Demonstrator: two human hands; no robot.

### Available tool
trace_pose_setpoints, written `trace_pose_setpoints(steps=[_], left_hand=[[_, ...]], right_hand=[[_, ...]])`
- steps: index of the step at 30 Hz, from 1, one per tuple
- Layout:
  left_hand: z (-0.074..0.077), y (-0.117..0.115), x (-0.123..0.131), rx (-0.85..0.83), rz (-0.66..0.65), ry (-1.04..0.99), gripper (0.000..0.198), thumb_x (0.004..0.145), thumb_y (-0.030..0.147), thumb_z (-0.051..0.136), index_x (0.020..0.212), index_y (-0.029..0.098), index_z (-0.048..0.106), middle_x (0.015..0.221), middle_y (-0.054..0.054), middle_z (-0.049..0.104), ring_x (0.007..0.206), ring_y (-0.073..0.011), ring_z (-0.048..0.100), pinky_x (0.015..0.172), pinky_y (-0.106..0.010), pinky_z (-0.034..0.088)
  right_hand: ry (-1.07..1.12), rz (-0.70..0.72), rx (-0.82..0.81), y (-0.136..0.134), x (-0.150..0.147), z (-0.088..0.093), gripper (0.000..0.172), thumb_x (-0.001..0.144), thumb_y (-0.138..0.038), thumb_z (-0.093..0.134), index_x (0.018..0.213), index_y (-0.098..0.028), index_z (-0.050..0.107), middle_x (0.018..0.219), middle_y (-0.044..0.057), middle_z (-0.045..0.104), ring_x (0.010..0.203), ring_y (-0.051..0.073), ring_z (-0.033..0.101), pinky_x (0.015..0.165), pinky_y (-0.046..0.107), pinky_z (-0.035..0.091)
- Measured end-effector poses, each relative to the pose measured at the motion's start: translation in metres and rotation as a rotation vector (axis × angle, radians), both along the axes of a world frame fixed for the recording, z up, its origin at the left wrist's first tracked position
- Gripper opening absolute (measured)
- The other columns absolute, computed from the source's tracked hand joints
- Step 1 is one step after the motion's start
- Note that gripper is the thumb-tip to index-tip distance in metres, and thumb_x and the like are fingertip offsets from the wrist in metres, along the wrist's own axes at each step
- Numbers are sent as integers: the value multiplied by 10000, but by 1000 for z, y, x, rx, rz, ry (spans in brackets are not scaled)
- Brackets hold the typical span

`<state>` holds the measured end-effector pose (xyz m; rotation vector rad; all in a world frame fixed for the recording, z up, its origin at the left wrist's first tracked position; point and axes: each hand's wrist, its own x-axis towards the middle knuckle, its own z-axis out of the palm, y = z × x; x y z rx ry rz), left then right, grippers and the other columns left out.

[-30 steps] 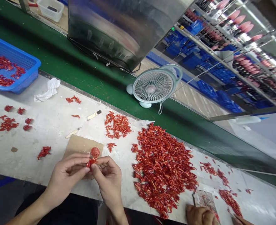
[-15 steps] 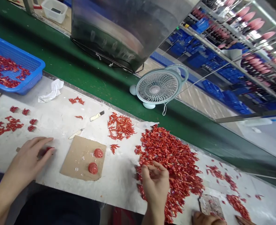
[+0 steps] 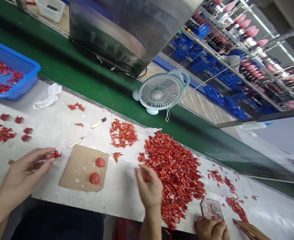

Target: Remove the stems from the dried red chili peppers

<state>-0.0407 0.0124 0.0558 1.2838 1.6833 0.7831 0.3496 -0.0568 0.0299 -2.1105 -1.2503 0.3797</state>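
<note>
Between the thumb and fingers of my left hand [image 3: 28, 171] is a small glossy red piece with pointed ends [image 3: 55, 154], held just above the table left of the cardboard. My right hand [image 3: 150, 186] is at the left edge of a big heap of red pointed pieces [image 3: 176, 173]. Its fingertips are closed together and blurred, so what they hold cannot be made out. On the cardboard square [image 3: 72, 170] between my hands stand two round red pots of paste or liquid, an upper pot [image 3: 100, 162] and a lower pot [image 3: 95, 178].
Left lie assembled red clusters [image 3: 27, 130] and loose red pieces [image 3: 4, 133]. A blue basket [image 3: 24, 80], crumpled tissue [image 3: 49, 95], knife [image 3: 75, 142], brush-like tool [image 3: 98, 123] and smaller heap [image 3: 123, 133] lie around. A fan [image 3: 159, 93] stands behind. A co-worker's hands [image 3: 210, 228] are at right.
My right hand has moved left, off the middle of the big heap to its edge. The red piece in my left hand now shows clearly at the fingertips. The view has shifted slightly.
</note>
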Motion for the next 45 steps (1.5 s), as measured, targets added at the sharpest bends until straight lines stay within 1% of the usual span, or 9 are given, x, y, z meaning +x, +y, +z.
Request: trace_pose_setpoints(steps=[3, 7, 15, 18, 24, 28, 31, 36, 45], left_hand=[[-4, -6, 14, -16, -48, -176, 357, 796, 478, 758, 1085, 269, 749, 1022, -29, 753, 921, -203, 718, 759, -218, 591], [-14, -13, 27, -58, -197, -312, 292, 837, 402, 746, 1108, 292, 753, 1035, -39, 725, 884, -171, 696, 779, -216, 583], [-20, -16, 40, -107, -159, -541, 153, 838, 331, 764, 980, 277, 748, 1157, -45, 712, 1079, -186, 691, 901, -219, 566], [-16, -15, 42, -165, -165, -580, 193, 825, 346, 778, 1000, 268, 751, 1108, -60, 757, 1051, -207, 712, 824, -218, 592], [-11, -17, 47, -191, -135, -612, 263, 833, 355, 771, 1081, 269, 776, 1039, -51, 800, 892, -190, 750, 821, -256, 619], [-10, -19, 49, -120, -92, -639, 294, 874, 370, 718, 1152, 292, 771, 1403, -64, 662, 1028, -239, 738, 859, -318, 638], [-11, -22, 49, -113, -80, -638, 307, 876, 363, 717, 1173, 302, 761, 1495, -48, 585, 1076, -248, 729, 917, -349, 628], [-13, -22, 47, -204, -113, -622, 371, 864, 373, 736, 1224, 286, 731, 1235, -53, 762, 936, -211, 767, 938, -340, 615], [-10, -18, 50, -248, -66, -651, 343, 816, 390, 785, 1107, 215, 730, 1202, -99, 767, 874, -214, 770, 765, -289, 646]], right_hand=[[36, 277, -82, 19, -35, -10, 238, 914, -404, 654, 1016, -207, 741, 941, 76, 717, 809, 213, 648, 677, 311, 513], [1, 326, -116, 36, -52, -18, 209, 912, -325, 652, 1044, -208, 765, 956, 75, 732, 839, 218, 662, 794, 342, 524], [-21, 336, -150, 40, -50, -17, 220, 918, -289, 586, 910, -183, 779, 845, 73, 717, 747, 207, 638, 742, 331, 495], [41, 295, -150, 38, -54, -12, 207, 900, -295, 597, 837, -186, 761, 785, 59, 690, 697, 197, 601, 695, 327, 468], [647, 252, -151, 35, -72, 4, 242, 891, -401, 632, 775, -193, 673, 700, 7, 631, 550, 128, 512, 528, 254, 427], [843, 197, -167, 39, -84, 8, 210, 813, -365, 707, 751, -176, 637, 621, -10, 604, 520, 113, 504, 494, 231, 417], [829, 164, -187, 41, -89, 8, 193, 800, -342, 707, 753, -162, 656, 589, -22, 576, 496, 99, 465, 473, 219, 385], [743, 174, -205, 41, -94, 8, 213, 820, -364, 687, 755, -161, 669, 576, -38, 535, 493, 93, 405, 464, 220, 331], [734, 159, -184, 42, -104, 9, 198, 803, -342, 705, 743, -156, 671, 613, -24, 574, 549, 104, 455, 544, 235, 370]])
